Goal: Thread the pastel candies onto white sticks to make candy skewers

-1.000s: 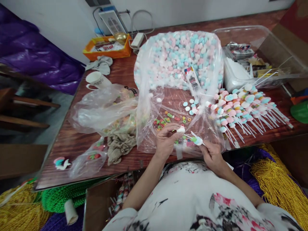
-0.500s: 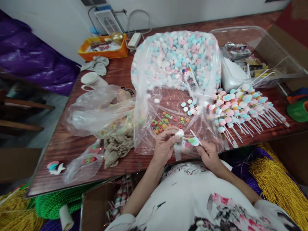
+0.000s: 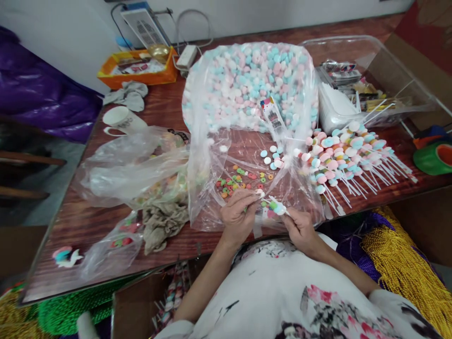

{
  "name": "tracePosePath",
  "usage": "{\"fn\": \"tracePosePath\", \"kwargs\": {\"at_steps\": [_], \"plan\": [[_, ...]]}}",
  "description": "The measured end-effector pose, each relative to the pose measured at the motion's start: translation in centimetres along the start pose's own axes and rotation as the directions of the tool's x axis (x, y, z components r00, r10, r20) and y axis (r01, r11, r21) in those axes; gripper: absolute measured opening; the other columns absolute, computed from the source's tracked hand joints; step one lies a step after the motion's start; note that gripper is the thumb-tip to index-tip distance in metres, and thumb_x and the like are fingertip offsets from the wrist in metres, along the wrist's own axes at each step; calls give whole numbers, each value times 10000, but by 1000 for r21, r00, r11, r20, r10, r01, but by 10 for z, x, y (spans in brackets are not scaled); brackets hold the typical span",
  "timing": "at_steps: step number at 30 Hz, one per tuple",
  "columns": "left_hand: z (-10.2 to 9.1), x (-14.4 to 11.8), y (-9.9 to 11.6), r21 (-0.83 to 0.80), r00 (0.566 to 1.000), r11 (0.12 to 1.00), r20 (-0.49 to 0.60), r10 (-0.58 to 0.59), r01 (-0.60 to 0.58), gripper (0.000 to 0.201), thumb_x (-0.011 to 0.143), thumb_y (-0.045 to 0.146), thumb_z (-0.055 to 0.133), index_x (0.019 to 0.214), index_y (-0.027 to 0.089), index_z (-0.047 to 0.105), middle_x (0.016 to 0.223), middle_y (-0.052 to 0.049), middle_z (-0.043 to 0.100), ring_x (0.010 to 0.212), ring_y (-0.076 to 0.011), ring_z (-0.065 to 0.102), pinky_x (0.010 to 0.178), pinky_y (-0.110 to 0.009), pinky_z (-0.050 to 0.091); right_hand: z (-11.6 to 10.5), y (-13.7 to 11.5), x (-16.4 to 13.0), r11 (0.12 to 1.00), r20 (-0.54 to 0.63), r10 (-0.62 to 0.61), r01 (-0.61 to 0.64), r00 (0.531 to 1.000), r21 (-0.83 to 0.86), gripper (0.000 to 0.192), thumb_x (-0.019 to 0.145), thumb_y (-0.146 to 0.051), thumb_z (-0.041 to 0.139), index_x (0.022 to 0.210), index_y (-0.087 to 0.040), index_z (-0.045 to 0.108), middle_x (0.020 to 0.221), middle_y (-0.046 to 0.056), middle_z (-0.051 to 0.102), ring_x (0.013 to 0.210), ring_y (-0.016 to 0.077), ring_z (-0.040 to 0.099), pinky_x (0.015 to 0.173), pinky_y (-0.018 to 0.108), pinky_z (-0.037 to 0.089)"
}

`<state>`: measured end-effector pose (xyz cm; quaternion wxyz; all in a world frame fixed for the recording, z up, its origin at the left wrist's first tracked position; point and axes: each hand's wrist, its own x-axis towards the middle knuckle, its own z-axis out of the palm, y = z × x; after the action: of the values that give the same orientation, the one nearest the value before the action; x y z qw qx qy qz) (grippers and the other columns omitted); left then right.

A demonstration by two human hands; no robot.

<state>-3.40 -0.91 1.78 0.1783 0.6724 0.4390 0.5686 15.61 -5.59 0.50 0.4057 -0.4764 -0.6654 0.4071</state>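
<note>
My left hand (image 3: 240,215) pinches a white marshmallow-like disc (image 3: 260,193) between thumb and fingertips. The fingers of my right hand (image 3: 301,230) are closed on the lower end of a white skewer, which carries a pale blue disc (image 3: 280,208) and a green piece (image 3: 273,205). Its tip points left towards the white disc, close to it; whether they touch I cannot tell. Both hands are over a clear plastic sheet (image 3: 208,214). Small coloured rings (image 3: 229,183) lie just beyond my left hand, with several loose blue and white discs (image 3: 267,160) farther back.
A big clear bag of pastel discs (image 3: 247,84) stands at the back. Filled skewers (image 3: 349,155) are piled at right, before a clear plastic tub (image 3: 332,113). A mug (image 3: 123,120), a crumpled cloth (image 3: 164,221) and plastic bags (image 3: 134,174) occupy the left side.
The skewer in my right hand has swung down from pointing up, its tip now towards the left hand. The left hand's disc has turned more edge-on. The view has shifted slightly right.
</note>
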Motion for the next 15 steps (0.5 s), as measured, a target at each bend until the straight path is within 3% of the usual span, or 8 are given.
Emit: {"fn": "tracePosePath", "kwargs": {"at_steps": [7,12,15], "plan": [[3,7,4,40,998,999,-59,-25,27,152,788,133,699,869,254,740,871,-11,737,803,-158,695,795,-353,579,12,6,3,995,15,-99,99,995,-13,190,946,-180,447,799,-193,566,610,-37,427,523,104,405,540,248,319],[6,-2,-2,92,999,996,32,14,-17,227,815,122,646,950,276,743,932,-25,731,861,-173,687,844,-371,573,16,7,6,998,31,-68,68,997,12,203,952,-185,434,795,-192,562,623,-35,432,535,106,401,548,244,321],[7,-5,-5,53,995,994,19,-94,92,274,805,152,680,1046,273,720,958,-27,704,865,-165,670,799,-326,585,15,9,9,999,0,-48,48,999,12,209,953,-189,432,790,-190,563,625,-35,428,539,105,394,553,243,320]]}}
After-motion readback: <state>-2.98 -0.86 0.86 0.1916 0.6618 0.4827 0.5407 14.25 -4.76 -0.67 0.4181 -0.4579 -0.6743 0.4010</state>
